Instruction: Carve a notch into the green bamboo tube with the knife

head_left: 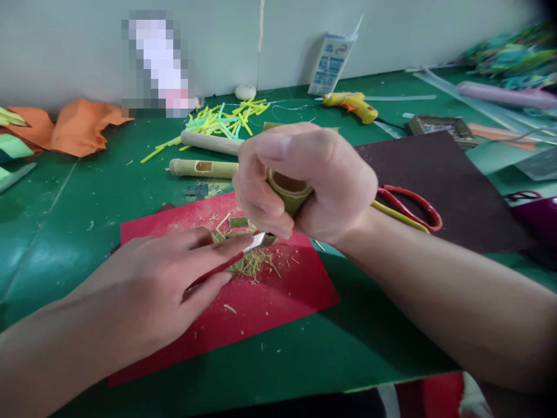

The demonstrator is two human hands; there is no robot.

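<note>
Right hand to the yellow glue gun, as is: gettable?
Probably not: the right hand is wrapped around a bamboo tube, so its grip looks taken. Nothing tall shows between it and the yellow glue gun, though.

Olive tube (brown inside), red knife handle

A glossy green tabletop bears a red sheet near its front edge. Reckoned from that sheet, crumpled orange paper lies toward ten o'clock; a windowed bamboo tube, a pale rod and scattered yellow and green straws toward twelve; a yellow glue gun toward one; a dark brown sheet toward two.
</note>
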